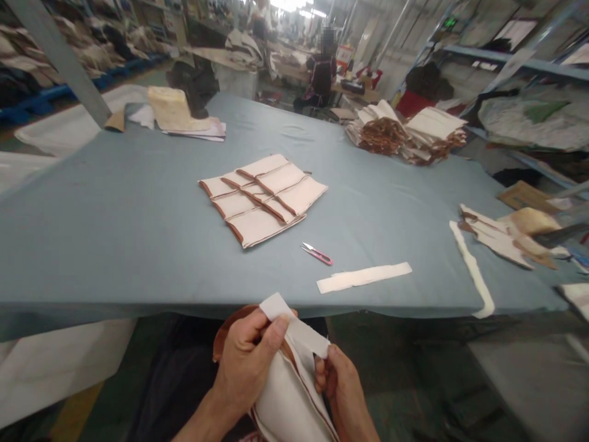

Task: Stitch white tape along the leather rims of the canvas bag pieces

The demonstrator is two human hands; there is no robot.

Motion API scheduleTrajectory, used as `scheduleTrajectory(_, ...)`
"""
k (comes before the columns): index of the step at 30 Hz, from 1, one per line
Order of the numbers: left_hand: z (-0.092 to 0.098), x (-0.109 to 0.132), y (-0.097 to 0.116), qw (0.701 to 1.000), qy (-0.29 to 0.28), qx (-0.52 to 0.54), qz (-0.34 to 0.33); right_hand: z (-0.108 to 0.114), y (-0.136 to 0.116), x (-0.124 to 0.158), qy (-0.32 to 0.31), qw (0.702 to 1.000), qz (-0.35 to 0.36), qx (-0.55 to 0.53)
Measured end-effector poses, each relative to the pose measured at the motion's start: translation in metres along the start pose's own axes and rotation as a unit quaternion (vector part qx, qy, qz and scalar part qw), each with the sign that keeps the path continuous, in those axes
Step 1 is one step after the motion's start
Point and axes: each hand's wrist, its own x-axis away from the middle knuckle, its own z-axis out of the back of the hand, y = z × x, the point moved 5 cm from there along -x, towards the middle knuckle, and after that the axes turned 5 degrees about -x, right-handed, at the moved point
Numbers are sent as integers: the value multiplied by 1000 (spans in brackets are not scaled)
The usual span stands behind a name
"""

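Note:
My left hand pinches a short white strip near its upper left end, over a cream fabric piece with brown edging. The strip's lower right end is held between the thumb and fingers of my right hand. Both hands are just in front of the table's near edge, above my lap. On the table lie small pink-handled thread snips and a long white strip. Beyond them, several cream pieces with brown edges overlap in a flat pile.
The blue-grey table bears stacked cream and brown pieces at the back right and a yellowish block at the back left. A curled white strip lies near fabric scraps at the right. A person sits far behind.

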Motion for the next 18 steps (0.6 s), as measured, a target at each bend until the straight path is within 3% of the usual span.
scheduleTrajectory(3, -1, 2, 5, 999, -27, -12, -17, 16, -16, -3, 28, 991, 57, 120)
scheduleTrajectory(5, -1, 4, 9, 998, -45, -24, -29, 21, -44, -2, 71, 973, 128, 181)
scheduleTrajectory(7, -1, 5, 14, 997, -54, -35, -41, 13, -74, 4, 80, 958, 184, 203)
scheduleTrajectory(9, -2, 6, 17, 996, -64, -44, -49, -12, -99, 12, 36, 945, 230, 230)
scheduleTrajectory(12, -4, 8, 20, 994, -77, -56, -57, -64, -118, 27, -78, 921, 269, 269)
scheduleTrajectory(15, -1, 10, 20, 993, -64, -76, -68, -107, -115, 35, -171, 915, 257, 261)
scheduleTrajectory(18, 3, 12, 16, 992, -49, -92, -71, -126, -104, 36, -220, 923, 229, 216)
